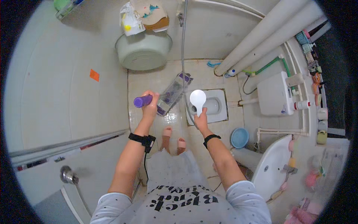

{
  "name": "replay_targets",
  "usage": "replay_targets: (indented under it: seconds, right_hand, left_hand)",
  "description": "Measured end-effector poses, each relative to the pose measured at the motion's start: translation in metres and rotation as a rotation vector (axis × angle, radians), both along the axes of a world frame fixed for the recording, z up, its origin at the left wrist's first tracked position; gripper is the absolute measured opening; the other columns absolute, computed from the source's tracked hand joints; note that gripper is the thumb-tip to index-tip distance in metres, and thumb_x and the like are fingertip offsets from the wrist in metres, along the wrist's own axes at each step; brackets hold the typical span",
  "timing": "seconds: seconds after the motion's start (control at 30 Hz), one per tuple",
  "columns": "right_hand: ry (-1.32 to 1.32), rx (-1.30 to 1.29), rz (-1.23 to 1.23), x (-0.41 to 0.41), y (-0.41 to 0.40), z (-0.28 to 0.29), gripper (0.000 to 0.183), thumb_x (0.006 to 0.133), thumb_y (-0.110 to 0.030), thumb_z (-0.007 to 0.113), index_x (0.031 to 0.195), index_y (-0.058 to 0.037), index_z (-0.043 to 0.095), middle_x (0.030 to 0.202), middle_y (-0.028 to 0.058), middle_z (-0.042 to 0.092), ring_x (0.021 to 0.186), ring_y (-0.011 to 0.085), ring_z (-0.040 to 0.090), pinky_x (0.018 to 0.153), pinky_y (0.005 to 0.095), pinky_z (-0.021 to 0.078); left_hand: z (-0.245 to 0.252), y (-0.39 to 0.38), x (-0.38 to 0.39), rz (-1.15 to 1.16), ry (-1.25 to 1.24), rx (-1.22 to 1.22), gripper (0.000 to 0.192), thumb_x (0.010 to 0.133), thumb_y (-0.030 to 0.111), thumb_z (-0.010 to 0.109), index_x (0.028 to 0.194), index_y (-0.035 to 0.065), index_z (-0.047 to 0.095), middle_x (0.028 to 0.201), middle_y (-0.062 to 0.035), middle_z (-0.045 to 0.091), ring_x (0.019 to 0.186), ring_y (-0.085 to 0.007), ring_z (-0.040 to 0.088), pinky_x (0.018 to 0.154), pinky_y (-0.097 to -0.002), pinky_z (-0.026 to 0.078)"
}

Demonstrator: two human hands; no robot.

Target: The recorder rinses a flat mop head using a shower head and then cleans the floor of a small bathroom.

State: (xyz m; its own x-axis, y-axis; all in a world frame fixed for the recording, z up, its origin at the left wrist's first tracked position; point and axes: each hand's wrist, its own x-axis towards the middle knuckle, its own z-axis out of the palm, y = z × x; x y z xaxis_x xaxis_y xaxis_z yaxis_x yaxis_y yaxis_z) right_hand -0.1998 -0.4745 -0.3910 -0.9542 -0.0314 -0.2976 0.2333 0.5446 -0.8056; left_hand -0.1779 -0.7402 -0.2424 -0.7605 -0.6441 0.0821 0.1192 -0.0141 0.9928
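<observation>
My left hand (150, 103) grips the purple handle (141, 101) of a cleaning tool, seen from its top end. Its long, partly clear head (173, 93) with purple parts slants across the floor to the upper right; whether it is a mop or a broom I cannot tell. In my right hand (201, 119) is a white handheld shower head (198, 99), its rounded back towards me. A grey hose (183, 47) runs down from the top of the view to that hand. Below the shower head, a white squat toilet (218, 105) is set into the floor.
A pale green basin (144, 54) leans at the back wall under paper bags (131, 19). Thick white pipes (260, 39), a cistern (272, 93), a blue bowl (240, 138) and a washbasin (272, 168) line the right side. A door handle (69, 175) is at left. The tiles look wet.
</observation>
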Motion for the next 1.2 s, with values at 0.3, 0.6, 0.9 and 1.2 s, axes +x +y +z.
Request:
replay_targets:
  seconds: [0.3,0.6,0.9,1.2]
  right_hand:
    - [0.193,0.080,0.156,0.025,0.005,-0.064,0.052,0.082,-0.002,0.051,0.126,0.0004,0.022,0.103,0.0331,0.056,0.097,0.0489,0.058,0.084,0.0483,0.0465]
    - [0.114,0.110,0.204,0.061,0.012,-0.120,0.048,0.083,-0.004,0.055,0.121,0.0015,0.025,0.100,0.0353,0.056,0.090,0.0505,0.058,0.075,0.0521,0.0476]
    - [0.051,0.082,0.275,0.103,-0.002,-0.128,0.046,0.084,-0.002,0.055,0.122,0.0013,0.030,0.109,0.0333,0.054,0.102,0.0485,0.055,0.083,0.0506,0.0457]
    - [-0.104,-0.039,0.210,0.090,-0.036,-0.104,0.046,0.082,-0.002,0.056,0.121,0.0010,0.031,0.099,0.0329,0.058,0.095,0.0494,0.058,0.077,0.0500,0.0477]
  left_hand:
    - [-0.063,0.004,0.034,0.039,0.133,0.099,0.021,0.083,0.003,0.063,0.070,0.0084,0.047,0.067,0.0030,0.046,0.063,-0.0087,0.043,0.060,-0.0260,0.037]
    - [-0.071,0.013,0.069,-0.017,0.169,0.019,0.021,0.086,0.003,0.060,0.076,0.0092,0.043,0.071,-0.0028,0.051,0.066,-0.0127,0.048,0.063,-0.0281,0.040]
    - [-0.082,-0.007,0.082,0.134,0.200,0.077,0.019,0.087,0.001,0.060,0.081,0.0105,0.045,0.074,-0.0047,0.054,0.068,-0.0168,0.052,0.068,-0.0330,0.044]
    - [-0.088,-0.019,0.076,0.158,0.174,0.038,0.022,0.086,0.001,0.057,0.074,0.0075,0.040,0.069,-0.0055,0.052,0.066,-0.0139,0.050,0.064,-0.0295,0.043]
